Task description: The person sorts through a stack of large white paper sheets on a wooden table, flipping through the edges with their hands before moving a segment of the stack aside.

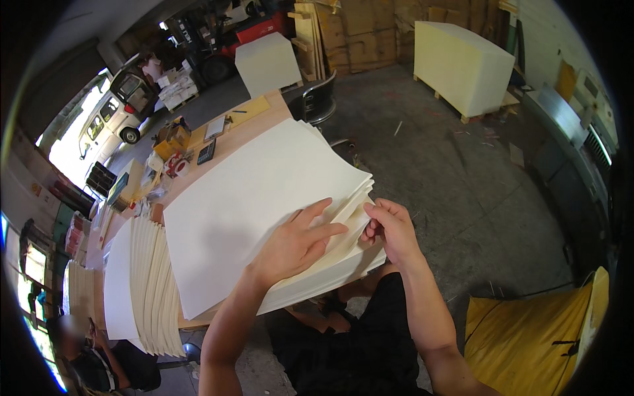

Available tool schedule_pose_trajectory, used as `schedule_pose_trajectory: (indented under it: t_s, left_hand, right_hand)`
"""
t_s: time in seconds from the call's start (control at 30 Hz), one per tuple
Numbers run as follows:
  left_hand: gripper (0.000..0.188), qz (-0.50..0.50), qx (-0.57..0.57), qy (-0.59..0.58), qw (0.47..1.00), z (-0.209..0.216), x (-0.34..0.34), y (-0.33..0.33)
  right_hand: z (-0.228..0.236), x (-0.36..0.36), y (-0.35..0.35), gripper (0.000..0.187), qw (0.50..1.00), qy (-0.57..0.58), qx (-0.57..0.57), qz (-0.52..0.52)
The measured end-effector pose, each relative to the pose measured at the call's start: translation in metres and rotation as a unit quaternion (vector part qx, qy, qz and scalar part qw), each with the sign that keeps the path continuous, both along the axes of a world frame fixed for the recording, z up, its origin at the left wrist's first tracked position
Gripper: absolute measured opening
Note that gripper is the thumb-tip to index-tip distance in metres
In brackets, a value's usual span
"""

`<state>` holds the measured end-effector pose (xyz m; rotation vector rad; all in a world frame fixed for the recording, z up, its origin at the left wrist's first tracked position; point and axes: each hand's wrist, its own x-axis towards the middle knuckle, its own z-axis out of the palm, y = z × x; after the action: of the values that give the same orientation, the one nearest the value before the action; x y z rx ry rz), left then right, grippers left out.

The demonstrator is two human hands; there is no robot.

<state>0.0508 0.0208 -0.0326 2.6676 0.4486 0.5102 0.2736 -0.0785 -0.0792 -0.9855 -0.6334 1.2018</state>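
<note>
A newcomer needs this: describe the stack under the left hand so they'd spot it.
Find the long light-brown table. On its near side, the left hand rests on a stack of white sheets. Unlike the narrower fanned pile to its left, it shows one broad top sheet.

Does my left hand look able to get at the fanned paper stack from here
Probably yes: your left hand is open over the large white sheets, and the fanned paper stack lies to its left, mostly uncovered, with nothing seen standing between them.
</note>
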Motion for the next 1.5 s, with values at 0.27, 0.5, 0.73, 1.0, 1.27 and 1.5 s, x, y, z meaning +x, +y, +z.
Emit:
schedule_pose_trajectory:
  t_s: [0.27, 0.5, 0.73, 1.0, 1.27, 1.5]
  left_hand:
    - [0.056, 0.033, -0.036, 0.007, 0.999, 0.003, 0.001, -0.007]
    - [0.052, 0.031, -0.076, 0.025, 0.996, 0.007, 0.001, -0.005]
    - [0.043, 0.039, -0.037, -0.035, 0.998, -0.007, 0.000, -0.001]
    - [0.051, 0.032, -0.025, 0.009, 0.999, 0.004, 0.002, -0.009]
    - [0.048, 0.022, -0.035, 0.010, 0.999, 0.000, -0.001, -0.002]
    - [0.048, 0.012, 0.058, 0.000, 0.998, -0.006, -0.001, 0.000]
  right_hand:
    - [-0.001, 0.004, -0.001, 0.036, 1.000, 0.008, 0.004, 0.012]
    - [-0.008, 0.006, -0.004, 0.041, 1.000, -0.019, 0.019, -0.005]
    - [-0.008, 0.002, -0.001, 0.041, 0.997, -0.075, -0.027, -0.011]
    - [-0.008, 0.009, 0.000, 0.036, 0.998, 0.054, 0.010, 0.025]
    - [-0.001, 0.004, -0.005, 0.036, 0.998, 0.061, 0.024, -0.001]
    - [-0.005, 0.004, 0.000, 0.036, 0.999, 0.043, 0.019, -0.007]
